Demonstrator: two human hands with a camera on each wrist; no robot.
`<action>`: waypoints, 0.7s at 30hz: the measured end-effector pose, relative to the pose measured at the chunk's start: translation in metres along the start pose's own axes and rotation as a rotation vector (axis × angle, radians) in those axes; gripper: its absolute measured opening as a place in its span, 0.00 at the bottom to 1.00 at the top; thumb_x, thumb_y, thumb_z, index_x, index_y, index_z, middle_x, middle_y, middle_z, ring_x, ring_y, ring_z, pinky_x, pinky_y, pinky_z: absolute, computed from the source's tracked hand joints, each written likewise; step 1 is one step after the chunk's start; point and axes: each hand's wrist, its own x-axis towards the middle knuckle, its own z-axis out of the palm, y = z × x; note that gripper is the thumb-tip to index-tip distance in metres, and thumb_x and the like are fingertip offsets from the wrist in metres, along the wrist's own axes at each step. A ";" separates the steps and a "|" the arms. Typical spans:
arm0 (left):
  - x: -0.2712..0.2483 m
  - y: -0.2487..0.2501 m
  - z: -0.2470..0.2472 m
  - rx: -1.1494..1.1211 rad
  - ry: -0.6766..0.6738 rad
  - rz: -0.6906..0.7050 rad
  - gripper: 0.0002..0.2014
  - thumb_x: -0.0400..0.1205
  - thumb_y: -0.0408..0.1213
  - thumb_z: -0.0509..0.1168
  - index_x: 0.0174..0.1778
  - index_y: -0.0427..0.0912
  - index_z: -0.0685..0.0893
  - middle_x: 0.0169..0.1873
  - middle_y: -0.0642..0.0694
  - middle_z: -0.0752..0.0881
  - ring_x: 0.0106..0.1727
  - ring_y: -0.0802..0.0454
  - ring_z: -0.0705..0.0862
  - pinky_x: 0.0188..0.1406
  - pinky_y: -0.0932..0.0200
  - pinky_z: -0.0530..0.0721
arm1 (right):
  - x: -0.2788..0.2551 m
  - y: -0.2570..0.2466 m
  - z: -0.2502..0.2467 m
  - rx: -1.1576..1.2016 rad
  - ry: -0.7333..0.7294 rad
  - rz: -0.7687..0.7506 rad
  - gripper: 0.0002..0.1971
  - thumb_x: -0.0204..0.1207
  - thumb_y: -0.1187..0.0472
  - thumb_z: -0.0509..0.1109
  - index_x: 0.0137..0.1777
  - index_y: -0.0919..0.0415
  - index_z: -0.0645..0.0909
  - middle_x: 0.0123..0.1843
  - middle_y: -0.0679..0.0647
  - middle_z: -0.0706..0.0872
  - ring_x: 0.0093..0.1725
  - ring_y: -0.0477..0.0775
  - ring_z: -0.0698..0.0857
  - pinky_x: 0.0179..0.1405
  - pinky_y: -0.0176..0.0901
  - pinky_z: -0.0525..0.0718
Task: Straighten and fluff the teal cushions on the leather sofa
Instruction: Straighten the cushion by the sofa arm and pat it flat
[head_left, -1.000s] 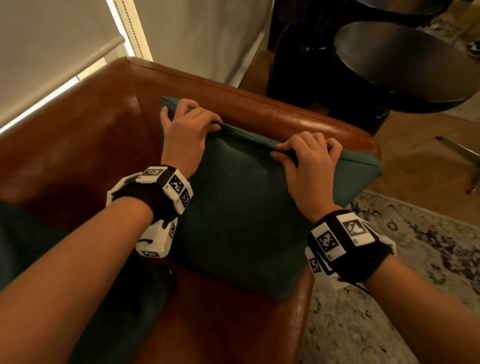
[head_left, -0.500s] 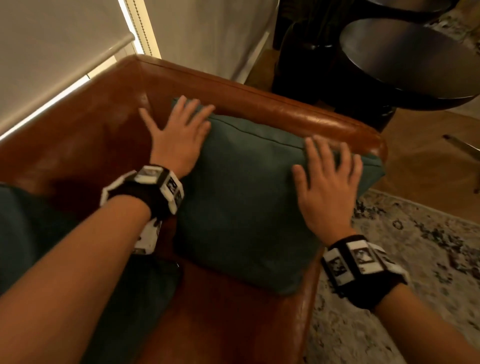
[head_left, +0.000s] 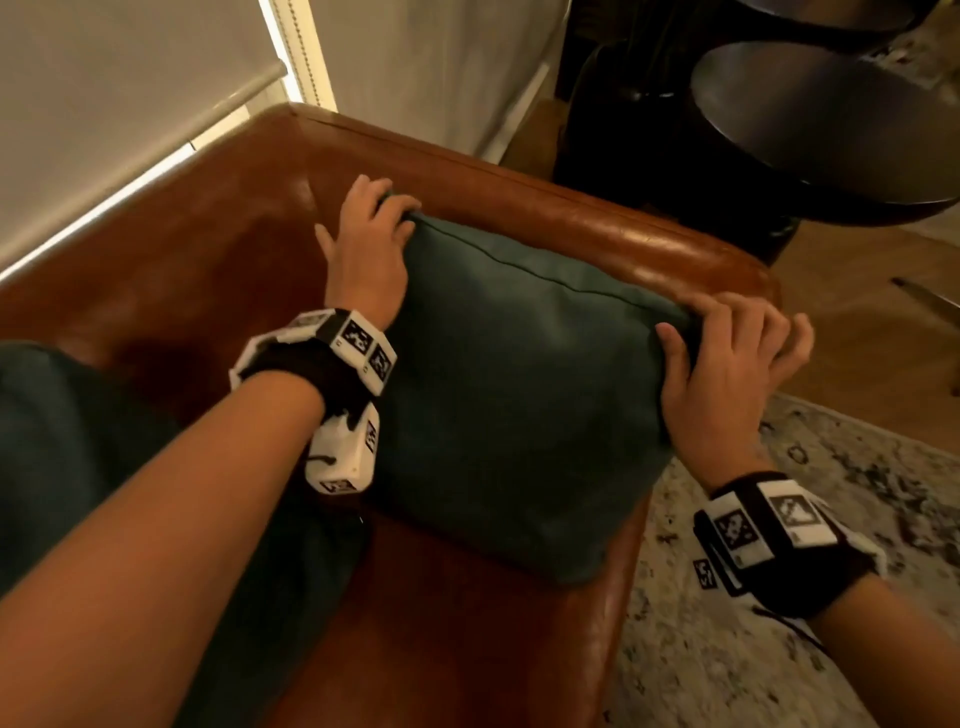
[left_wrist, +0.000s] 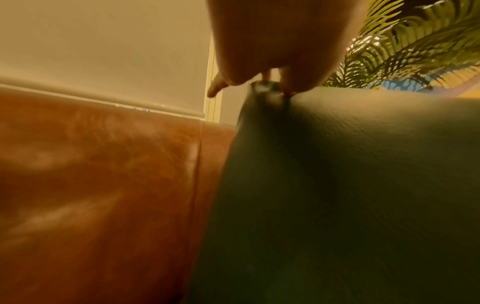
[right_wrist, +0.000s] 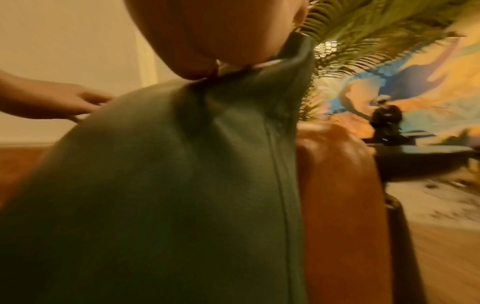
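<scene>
Both hands are pinching the cushion's (head_left: 519, 374) top corners, left hand (head_left: 366, 244) and right hand (head_left: 727, 364); between them it's bulging plump, teal, against the sofa (head_left: 597, 228).

Left hand (head_left: 366, 244): the fingertips curl over the top left corner of the teal cushion (head_left: 519, 389) and are hidden behind it; in the left wrist view only the palm (left_wrist: 280, 41) shows, cut by the upper edge. Right hand (head_left: 727, 364): fingers (head_left: 769, 332) motion-blurred at the top right corner (how firmly they hold cannot be told). The second teal cushion (head_left: 78, 441), below the left forearm, is cut by the picture's left edge. Beyond the right fingers, a dark figure (right_wrist: 387, 121) on the round table (right_wrist: 415, 156) is blurred, too small to identify.
</scene>
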 end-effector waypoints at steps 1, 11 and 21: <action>-0.009 0.003 0.002 -0.011 0.019 -0.012 0.18 0.86 0.37 0.56 0.73 0.49 0.73 0.79 0.45 0.63 0.83 0.45 0.52 0.76 0.26 0.48 | -0.003 -0.010 -0.004 -0.004 0.009 -0.062 0.17 0.83 0.51 0.61 0.66 0.60 0.76 0.63 0.62 0.79 0.69 0.60 0.68 0.76 0.68 0.54; -0.141 -0.006 0.034 -0.011 -0.309 0.000 0.30 0.86 0.51 0.52 0.81 0.64 0.44 0.83 0.56 0.36 0.82 0.51 0.31 0.75 0.23 0.47 | -0.043 -0.059 0.013 -0.233 -0.458 -0.541 0.41 0.72 0.27 0.58 0.83 0.40 0.53 0.85 0.60 0.52 0.83 0.70 0.46 0.69 0.88 0.44; -0.235 -0.027 -0.083 0.388 0.198 -0.210 0.28 0.85 0.39 0.60 0.81 0.50 0.60 0.83 0.46 0.57 0.84 0.47 0.47 0.78 0.28 0.44 | -0.074 -0.174 -0.013 0.384 -0.477 -0.902 0.37 0.76 0.46 0.66 0.83 0.47 0.55 0.85 0.60 0.51 0.83 0.68 0.46 0.74 0.83 0.49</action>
